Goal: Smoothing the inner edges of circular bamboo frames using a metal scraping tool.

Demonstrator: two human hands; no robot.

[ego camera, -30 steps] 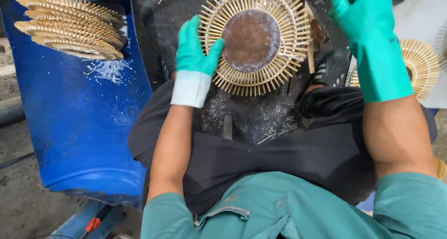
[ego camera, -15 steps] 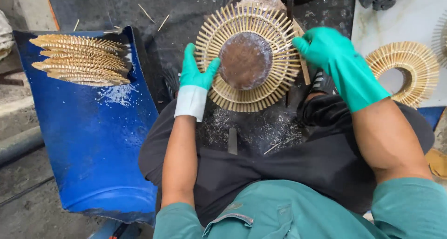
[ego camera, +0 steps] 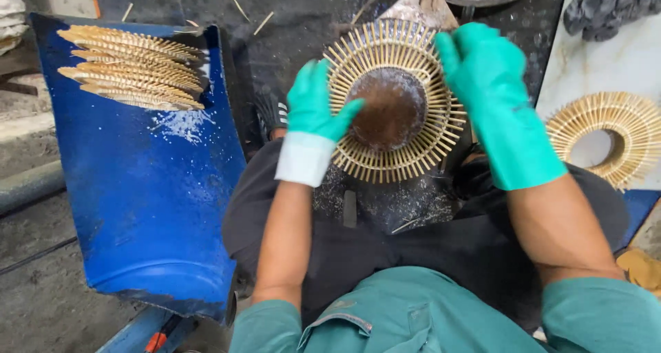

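The left hand (ego camera: 315,109), in a green rubber glove with a white cuff, grips the left edge of a round sunburst frame (ego camera: 394,100) made of thin bamboo sticks; its thumb lies over the sticks toward the dark brown disc (ego camera: 391,107) in the centre. The right hand (ego camera: 490,84), in the same kind of glove, lies with fingers together along the right edge of the frame, fingertips up at the top right rim. The frame is held flat, face up toward the camera, above the lap covered by a black apron (ego camera: 413,243). It is round, so it has no clear long axis; its sticks point outward in all directions.

To the left, a blue half-barrel trough (ego camera: 144,208) holds a stack of similar stick frames (ego camera: 134,67) in its upper end, with pale dust below them. To the right, another stick ring (ego camera: 606,140) with an open centre lies on a pale marbled board (ego camera: 606,57).

Compared with half a second ago, the right hand has moved up along the frame's right side, and the frame sits a little higher.
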